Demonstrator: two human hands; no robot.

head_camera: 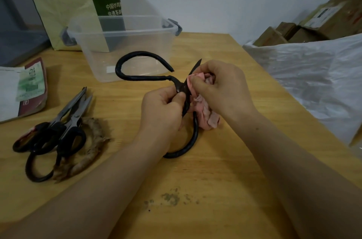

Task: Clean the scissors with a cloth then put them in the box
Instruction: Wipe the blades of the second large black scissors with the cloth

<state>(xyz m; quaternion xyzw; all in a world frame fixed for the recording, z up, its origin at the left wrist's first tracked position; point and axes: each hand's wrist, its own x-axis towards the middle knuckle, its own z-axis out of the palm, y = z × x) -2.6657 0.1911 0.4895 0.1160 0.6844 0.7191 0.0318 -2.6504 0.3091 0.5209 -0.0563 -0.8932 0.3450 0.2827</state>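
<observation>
Large black iron scissors (137, 77) with big looped handles are held over the middle of the wooden table (225, 170). My left hand (162, 109) grips them near the pivot. My right hand (219, 88) holds a crumpled pink cloth (205, 115) wrapped round the blades, whose tip pokes out above my fingers. One handle loop points toward the clear plastic box (121, 43); the other curves down under my left wrist. The box stands open at the back of the table, with nothing visible inside it.
A pile of several other scissors (58, 131) lies at the left on a frayed brown cloth ring (92, 152). Papers and a red packet (23, 90) sit at the far left. Bags stand behind the box. White plastic sheeting (313, 82) and cardboard boxes border the right edge.
</observation>
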